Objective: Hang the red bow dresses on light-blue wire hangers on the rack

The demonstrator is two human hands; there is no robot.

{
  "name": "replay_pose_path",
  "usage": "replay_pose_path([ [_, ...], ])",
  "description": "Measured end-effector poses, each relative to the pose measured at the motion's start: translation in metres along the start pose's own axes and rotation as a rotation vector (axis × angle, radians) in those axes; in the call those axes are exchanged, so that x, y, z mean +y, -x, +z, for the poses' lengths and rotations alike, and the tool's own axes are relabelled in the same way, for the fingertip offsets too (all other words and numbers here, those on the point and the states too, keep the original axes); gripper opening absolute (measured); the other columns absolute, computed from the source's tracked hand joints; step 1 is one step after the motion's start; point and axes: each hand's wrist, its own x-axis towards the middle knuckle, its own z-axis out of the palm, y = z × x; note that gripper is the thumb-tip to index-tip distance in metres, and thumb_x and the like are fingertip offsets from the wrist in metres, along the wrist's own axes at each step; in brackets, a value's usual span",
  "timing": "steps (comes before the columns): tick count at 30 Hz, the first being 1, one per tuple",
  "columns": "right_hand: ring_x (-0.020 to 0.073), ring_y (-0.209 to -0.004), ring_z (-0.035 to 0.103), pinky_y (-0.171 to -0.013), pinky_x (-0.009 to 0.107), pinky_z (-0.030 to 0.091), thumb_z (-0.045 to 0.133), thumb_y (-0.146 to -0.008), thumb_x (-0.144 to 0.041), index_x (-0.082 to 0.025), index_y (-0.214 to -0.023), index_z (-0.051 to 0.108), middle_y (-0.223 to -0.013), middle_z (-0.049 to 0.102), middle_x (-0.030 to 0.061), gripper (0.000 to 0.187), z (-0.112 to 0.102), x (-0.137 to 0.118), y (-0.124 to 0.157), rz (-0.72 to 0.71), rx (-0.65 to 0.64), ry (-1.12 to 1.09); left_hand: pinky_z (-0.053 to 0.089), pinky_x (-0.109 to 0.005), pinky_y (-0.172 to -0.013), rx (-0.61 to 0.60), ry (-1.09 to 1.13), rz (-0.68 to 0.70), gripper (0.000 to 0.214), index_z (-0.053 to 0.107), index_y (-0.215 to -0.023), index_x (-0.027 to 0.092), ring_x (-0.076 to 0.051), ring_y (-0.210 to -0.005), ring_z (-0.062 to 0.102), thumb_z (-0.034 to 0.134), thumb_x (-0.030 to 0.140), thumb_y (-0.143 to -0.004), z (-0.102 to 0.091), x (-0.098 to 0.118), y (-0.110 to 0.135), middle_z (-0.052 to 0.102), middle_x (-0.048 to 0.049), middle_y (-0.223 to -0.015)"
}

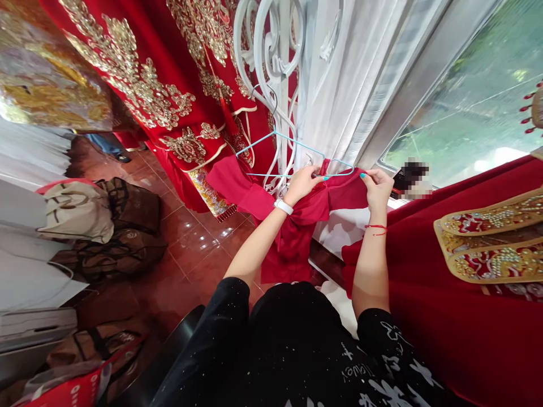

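Observation:
A plain red dress (291,243) hangs in front of me on a light blue wire hanger (297,142). The hanger's hook is up by a white scrolled metal rack (271,62). My left hand (304,182), with a white band at the wrist, is closed on the dress near its neckline, by the hanger's lower bar. My right hand (379,185) pinches the dress at its right shoulder, thumb and fingers together. The hanger's right end lies inside or against that shoulder; I cannot tell which. The dress's lower part drops behind my black shirt.
Red garments with gold sequins (169,102) hang at the upper left. Brown bags (127,249) and a cream bag (76,209) sit on the tiled floor. Red cloth with gold trim (496,237) is at the right, beside a window (458,102). A white curtain (360,68) hangs behind the rack.

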Motion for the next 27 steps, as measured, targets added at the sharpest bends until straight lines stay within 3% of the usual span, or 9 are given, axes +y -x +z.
replay_pose_path([
  [4,0.0206,-0.079,0.066,-0.079,0.038,0.059,0.075,-0.081,-0.039,-0.022,-0.077,0.067,-0.079,0.068,0.0039,0.019,0.005,-0.033,-0.013,-0.138,0.026,0.032,0.046,-0.040,-0.096,0.076,-0.089,-0.036,0.030,0.074,-0.097,0.019,-0.028,-0.093,0.070,0.065,0.047,-0.101,0.006,0.008,0.004,0.077,-0.0093,-0.093],
  [8,0.0200,-0.086,0.067,-0.080,0.036,0.060,0.075,-0.083,-0.037,-0.022,-0.079,0.069,-0.085,0.069,0.0034,0.016,0.020,-0.063,-0.020,-0.279,-0.155,0.125,0.044,-0.040,-0.099,0.077,-0.122,-0.038,0.023,0.073,-0.093,0.021,-0.028,-0.097,0.070,0.065,0.041,-0.102,0.005,0.013,0.004,0.076,-0.0083,-0.091],
  [14,0.0188,-0.083,0.067,-0.076,0.034,0.059,0.075,-0.085,-0.034,-0.021,-0.080,0.068,-0.083,0.068,0.0032,0.016,0.035,-0.061,-0.029,-0.233,-0.128,0.109,0.047,-0.037,-0.089,0.023,-0.136,-0.010,0.023,0.073,-0.094,0.020,-0.030,-0.106,0.068,0.063,0.039,-0.103,-0.004,0.020,0.010,0.074,-0.0109,-0.096],
  [20,0.0183,-0.085,0.068,-0.080,0.034,0.060,0.074,-0.084,-0.033,-0.021,-0.079,0.070,-0.083,0.069,0.0026,0.013,0.056,-0.082,-0.019,-0.287,-0.227,0.091,0.048,-0.045,-0.102,0.027,-0.148,-0.009,0.018,0.075,-0.105,0.018,-0.034,-0.114,0.069,0.059,0.026,-0.103,0.003,0.024,0.006,0.076,-0.0152,-0.106],
  [23,0.0180,-0.085,0.068,-0.079,0.034,0.059,0.072,-0.086,-0.034,-0.020,-0.080,0.072,-0.083,0.070,0.0027,0.014,0.065,-0.087,-0.008,-0.296,-0.222,0.095,0.049,-0.045,-0.111,0.085,-0.068,0.005,0.023,0.073,-0.119,0.016,-0.033,-0.123,0.067,0.056,0.019,-0.103,0.009,0.019,0.003,0.075,-0.0170,-0.121],
  [25,0.0174,-0.081,0.067,-0.075,0.032,0.058,0.070,-0.087,-0.036,-0.020,-0.080,0.072,-0.081,0.070,0.0030,0.018,0.067,-0.085,-0.004,-0.277,-0.189,0.092,0.046,-0.042,-0.119,0.189,0.044,0.097,0.031,0.067,-0.132,0.017,-0.029,-0.133,0.063,0.053,0.021,-0.105,0.008,0.013,0.017,0.070,-0.0158,-0.137],
  [27,0.0176,-0.079,0.066,-0.071,0.031,0.056,0.070,-0.088,-0.040,-0.020,-0.078,0.071,-0.080,0.069,0.0034,0.022,0.068,-0.080,-0.002,-0.261,-0.169,0.097,0.044,-0.040,-0.123,0.288,0.153,0.224,0.036,0.063,-0.140,0.019,-0.025,-0.139,0.059,0.048,0.025,-0.108,-0.002,0.001,0.052,0.066,-0.0133,-0.145],
])
